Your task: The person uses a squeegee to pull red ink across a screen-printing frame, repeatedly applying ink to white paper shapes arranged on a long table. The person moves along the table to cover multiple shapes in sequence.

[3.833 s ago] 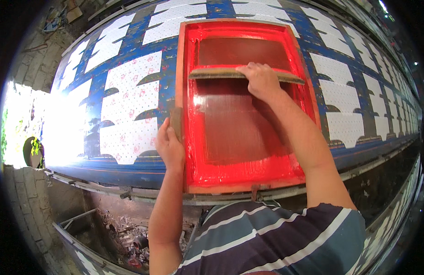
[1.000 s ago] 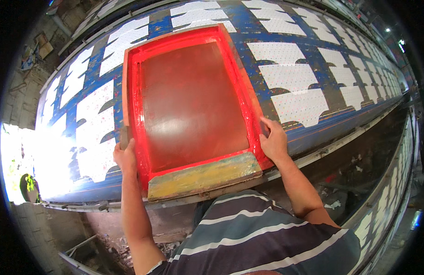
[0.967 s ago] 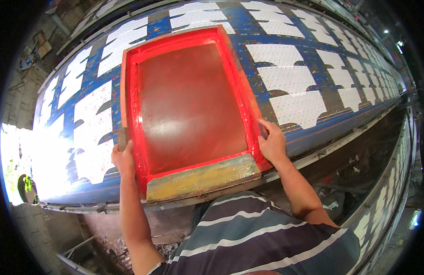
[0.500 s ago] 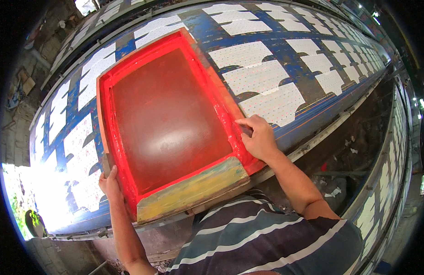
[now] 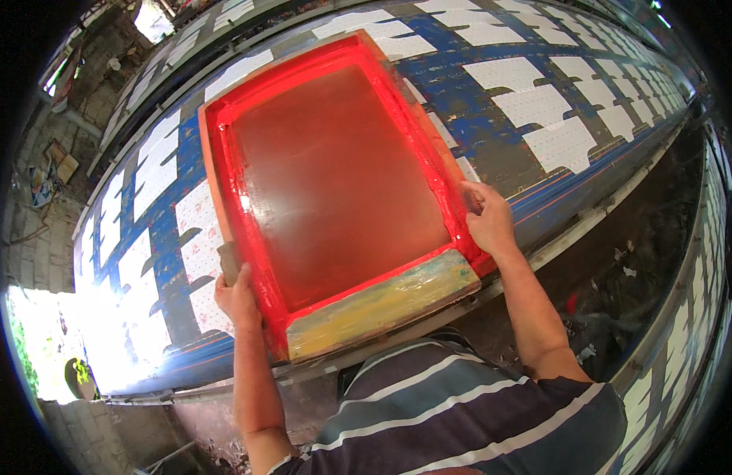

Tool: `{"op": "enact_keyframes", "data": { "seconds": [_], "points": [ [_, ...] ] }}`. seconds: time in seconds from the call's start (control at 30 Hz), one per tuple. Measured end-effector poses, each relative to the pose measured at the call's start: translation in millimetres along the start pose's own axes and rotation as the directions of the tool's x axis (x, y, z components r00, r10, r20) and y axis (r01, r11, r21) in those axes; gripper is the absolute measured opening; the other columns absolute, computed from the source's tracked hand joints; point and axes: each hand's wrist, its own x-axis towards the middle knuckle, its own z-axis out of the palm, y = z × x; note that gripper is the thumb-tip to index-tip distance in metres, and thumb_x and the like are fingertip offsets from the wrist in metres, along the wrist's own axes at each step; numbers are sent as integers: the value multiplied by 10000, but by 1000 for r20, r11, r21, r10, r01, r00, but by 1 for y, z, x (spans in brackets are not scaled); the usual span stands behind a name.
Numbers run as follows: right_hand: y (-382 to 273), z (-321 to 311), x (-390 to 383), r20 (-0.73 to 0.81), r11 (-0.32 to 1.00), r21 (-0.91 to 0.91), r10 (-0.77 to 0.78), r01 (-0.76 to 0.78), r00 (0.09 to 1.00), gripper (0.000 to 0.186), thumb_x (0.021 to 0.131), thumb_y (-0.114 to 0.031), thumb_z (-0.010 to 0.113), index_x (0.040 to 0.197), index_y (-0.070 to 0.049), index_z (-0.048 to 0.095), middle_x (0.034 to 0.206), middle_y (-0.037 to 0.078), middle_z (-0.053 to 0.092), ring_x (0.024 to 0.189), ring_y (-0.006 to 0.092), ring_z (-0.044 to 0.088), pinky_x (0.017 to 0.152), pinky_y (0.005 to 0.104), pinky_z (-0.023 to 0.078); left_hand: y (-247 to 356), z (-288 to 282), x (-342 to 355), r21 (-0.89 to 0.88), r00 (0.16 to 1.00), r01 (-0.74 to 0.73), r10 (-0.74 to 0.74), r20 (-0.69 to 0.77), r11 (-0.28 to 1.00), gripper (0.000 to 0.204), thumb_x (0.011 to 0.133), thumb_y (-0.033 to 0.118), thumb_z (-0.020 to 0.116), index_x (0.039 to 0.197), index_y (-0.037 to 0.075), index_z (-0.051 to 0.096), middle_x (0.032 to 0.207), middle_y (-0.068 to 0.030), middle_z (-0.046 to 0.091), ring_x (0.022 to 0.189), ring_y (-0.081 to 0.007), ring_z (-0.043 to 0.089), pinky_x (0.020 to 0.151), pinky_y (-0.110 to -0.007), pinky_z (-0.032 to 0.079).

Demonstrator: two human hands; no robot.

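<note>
Between my hands is a large screen-printing frame (image 5: 342, 190), with a dark red mesh and bright red ink smeared round its inner edges. A yellowish, worn strip (image 5: 382, 305) runs along its near side. My left hand (image 5: 237, 301) is closed round the near part of the frame's left side, its thumb on top. On the right side, my right hand (image 5: 489, 219) grips the frame's edge near the close corner. The frame lies over or just above the long blue printing table (image 5: 492, 127); I cannot tell whether it touches. Its underside is hidden.
Rows of white cut fabric pieces (image 5: 560, 142) with small coloured dots lie along the table. Its near edge (image 5: 572, 237) curves off to the right above a dark gap with scraps. A second table (image 5: 674, 332) with fabric pieces runs at the far right. Bright light falls at left.
Both hands have moved the printing frame to the right, and it now covers much of the fabric column that showed beside it. Fabric to its left has come into sight.
</note>
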Motion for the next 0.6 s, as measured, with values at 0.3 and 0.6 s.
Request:
{"op": "enact_keyframes", "data": {
  "seconds": [0.3,0.6],
  "points": [
    [110,-69,48,-42,991,134,30,-24,999,610,823,114,713,1385,-117,773,1245,151,782,1109,318,769,983,401,610,-2,108,-77,40,999,-49,50,-18,998,262,934,68,891,1164,-24,803,1039,-77,814,904,-176,728,862,-353,580],
    [111,-106,56,43,1000,-17,5,-4,999,574,869,77,759,1420,-84,750,1368,179,744,1243,349,726,1079,434,577,9,136,-94,237,994,-84,97,-41,968,311,898,172,940,1097,-21,801,970,-92,806,862,-191,717,835,-385,576]
  ]
}}
